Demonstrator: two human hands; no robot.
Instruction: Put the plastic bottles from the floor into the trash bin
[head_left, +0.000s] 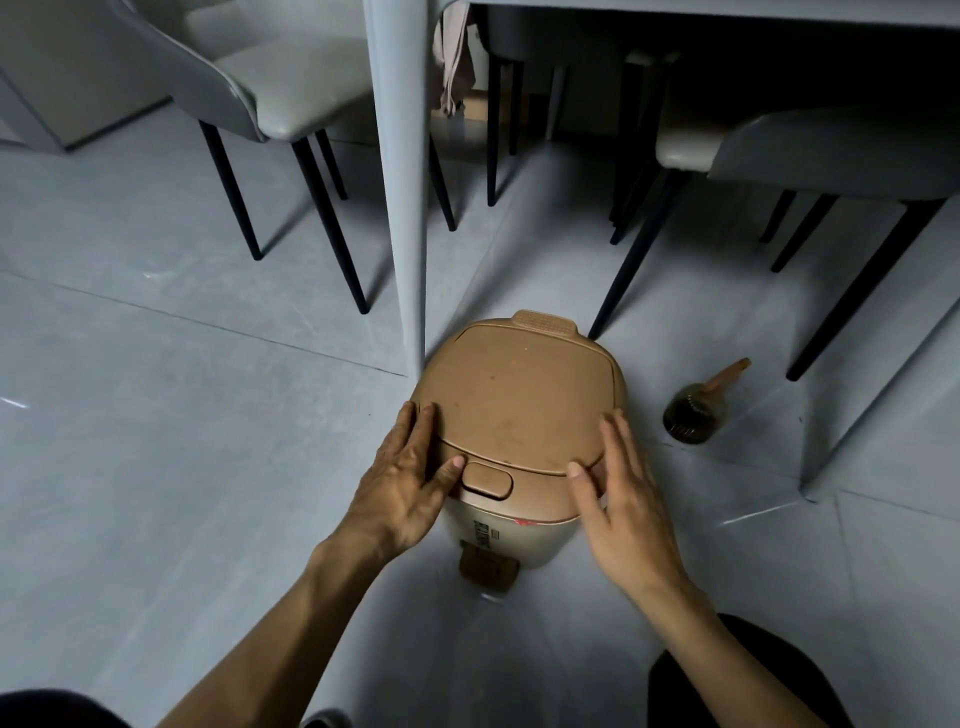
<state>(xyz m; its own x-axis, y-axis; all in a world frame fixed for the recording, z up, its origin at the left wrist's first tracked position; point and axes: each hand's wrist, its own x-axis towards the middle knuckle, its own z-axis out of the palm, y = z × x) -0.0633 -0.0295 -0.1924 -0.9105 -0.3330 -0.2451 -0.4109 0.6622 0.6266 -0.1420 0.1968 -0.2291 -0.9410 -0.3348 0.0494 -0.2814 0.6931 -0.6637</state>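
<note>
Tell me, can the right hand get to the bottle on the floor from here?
Probably yes: the right hand is empty at the bin lid, and the bottle lies right of the bin with open floor between.

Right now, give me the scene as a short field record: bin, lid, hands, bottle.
bin: tan trash bin on floor beside the table leg
lid: lid closed
left hand: left hand flat on lid's left edge, holding nothing
right hand: right hand at lid's right edge, fingers spread, empty
bottle: dark plastic bottle lying on floor right of bin, untouched
pedal: foot pedal at bin's base
</note>
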